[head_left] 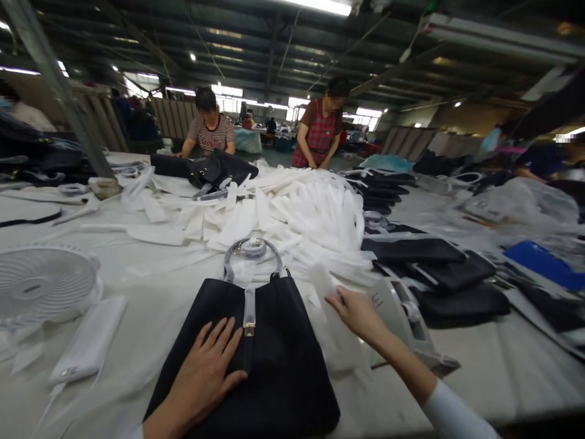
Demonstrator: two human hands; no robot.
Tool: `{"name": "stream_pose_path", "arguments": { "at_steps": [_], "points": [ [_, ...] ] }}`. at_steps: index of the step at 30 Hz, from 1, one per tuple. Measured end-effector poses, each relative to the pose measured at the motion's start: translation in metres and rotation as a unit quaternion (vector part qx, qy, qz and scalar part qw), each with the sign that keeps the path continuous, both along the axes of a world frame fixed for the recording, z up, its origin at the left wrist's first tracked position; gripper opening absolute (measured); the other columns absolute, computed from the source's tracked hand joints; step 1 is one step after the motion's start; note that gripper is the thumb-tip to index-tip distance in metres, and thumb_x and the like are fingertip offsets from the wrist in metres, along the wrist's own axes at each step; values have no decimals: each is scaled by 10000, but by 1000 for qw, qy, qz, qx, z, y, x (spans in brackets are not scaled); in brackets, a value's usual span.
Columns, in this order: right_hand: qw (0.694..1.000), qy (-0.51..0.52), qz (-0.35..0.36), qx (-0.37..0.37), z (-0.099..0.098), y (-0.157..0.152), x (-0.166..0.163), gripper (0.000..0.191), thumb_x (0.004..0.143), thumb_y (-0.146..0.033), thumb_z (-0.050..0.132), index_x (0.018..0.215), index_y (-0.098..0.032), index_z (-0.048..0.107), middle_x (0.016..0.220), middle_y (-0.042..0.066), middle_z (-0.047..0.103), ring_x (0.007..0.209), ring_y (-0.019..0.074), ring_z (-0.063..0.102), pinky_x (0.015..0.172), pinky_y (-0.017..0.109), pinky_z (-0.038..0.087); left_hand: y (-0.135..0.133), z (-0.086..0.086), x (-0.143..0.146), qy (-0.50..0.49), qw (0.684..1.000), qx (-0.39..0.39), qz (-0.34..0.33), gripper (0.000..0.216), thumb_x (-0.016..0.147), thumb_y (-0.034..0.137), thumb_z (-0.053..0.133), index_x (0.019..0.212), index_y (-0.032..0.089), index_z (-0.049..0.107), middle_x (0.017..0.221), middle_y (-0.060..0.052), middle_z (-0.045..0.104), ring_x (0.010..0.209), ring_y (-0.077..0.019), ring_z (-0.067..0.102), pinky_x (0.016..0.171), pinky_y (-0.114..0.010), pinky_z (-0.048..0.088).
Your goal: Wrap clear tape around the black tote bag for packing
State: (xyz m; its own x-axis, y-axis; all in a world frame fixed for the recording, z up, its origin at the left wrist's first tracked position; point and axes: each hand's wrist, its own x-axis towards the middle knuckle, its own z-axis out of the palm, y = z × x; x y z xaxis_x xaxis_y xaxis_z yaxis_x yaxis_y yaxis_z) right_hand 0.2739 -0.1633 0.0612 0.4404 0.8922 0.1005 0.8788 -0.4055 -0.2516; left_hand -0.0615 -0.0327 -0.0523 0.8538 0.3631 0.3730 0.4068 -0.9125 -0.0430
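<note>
A black handbag (278, 366) lies flat on the table before me, its wrapped handles (229, 259) pointing away. A strap with a gold buckle (249, 329) runs down its middle. My left hand (212, 366) rests on the bag's front left of the buckle, fingers spread. To the right of the bag, my right hand (359, 308) has thumb and fingers closed on a white foam sheet (326, 289), blurred at its lower part. Just beyond that hand stands a grey tape dispenser (397, 305) with dark marks on its side.
A large heap of white foam strips (315, 207) covers the table ahead. Black bags (448, 274) are stacked at the right by a blue item (543, 262). A white fan (46, 286) and white power bank (89, 341) lie left. Two people (320, 128) work across the table.
</note>
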Motion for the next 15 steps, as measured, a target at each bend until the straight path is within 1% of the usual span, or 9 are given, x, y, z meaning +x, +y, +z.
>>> {"name": "stream_pose_path", "arguments": {
  "at_steps": [2,4,7,9,11,12,13,14,15],
  "points": [
    [998,-31,-3,-56,-23,-14,-7,197,915,-342,470,870,-175,565,848,97,686,819,240,643,670,301,384,6,2,-3,21,1000,-18,-15,661,873,592,461,1433,252,377,1450,-117,461,1329,-293,430,1097,-511,321],
    [993,-49,-14,-110,-41,-26,-14,202,934,-331,458,974,-166,567,914,133,700,879,269,663,683,314,397,13,9,-3,52,997,-54,-30,584,898,556,442,1416,290,400,1438,-92,481,1317,-283,453,1078,-504,357],
    [986,-64,-53,-143,-55,-36,-21,241,958,-351,410,1032,-164,544,876,140,708,844,290,681,642,325,390,22,36,16,71,988,-131,-25,540,912,511,449,1404,291,414,1462,-120,443,1258,-282,520,994,-462,457],
    [986,-62,-61,-142,-58,-37,-25,227,964,-334,389,1023,-166,529,847,129,710,818,292,685,619,326,373,25,59,46,57,981,-181,-42,609,899,478,499,1442,252,343,1524,-172,319,1211,-276,561,923,-399,512],
    [986,-59,-65,-142,-60,-34,-28,201,961,-314,379,996,-171,517,816,116,706,788,292,686,597,323,350,28,81,86,51,970,-211,-112,642,897,409,527,1467,250,276,1567,-177,202,1196,-258,573,894,-353,529],
    [986,-57,-67,-143,-61,-32,-29,190,958,-307,378,983,-175,512,806,109,704,776,289,685,589,320,339,29,90,108,57,962,-215,-157,627,902,369,527,1465,264,273,1576,-163,180,1199,-252,570,901,-344,526],
    [986,-54,-68,-144,-62,-31,-29,181,954,-303,379,973,-177,507,799,105,701,764,285,683,582,317,329,30,97,129,66,955,-215,-196,614,900,337,533,1458,271,285,1574,-153,195,1199,-251,569,912,-343,521],
    [986,-50,-69,-145,-63,-30,-28,174,950,-303,383,971,-180,504,797,102,699,753,280,680,577,314,320,32,103,149,82,948,-210,-226,595,894,311,543,1443,269,316,1551,-150,261,1184,-253,578,916,-346,518],
    [987,-44,-67,-141,-64,-29,-26,170,946,-302,386,978,-182,502,799,99,697,747,274,677,577,311,316,34,107,167,106,940,-205,-250,567,883,294,562,1414,255,368,1492,-148,372,1151,-254,598,909,-346,519]
  ]
}}
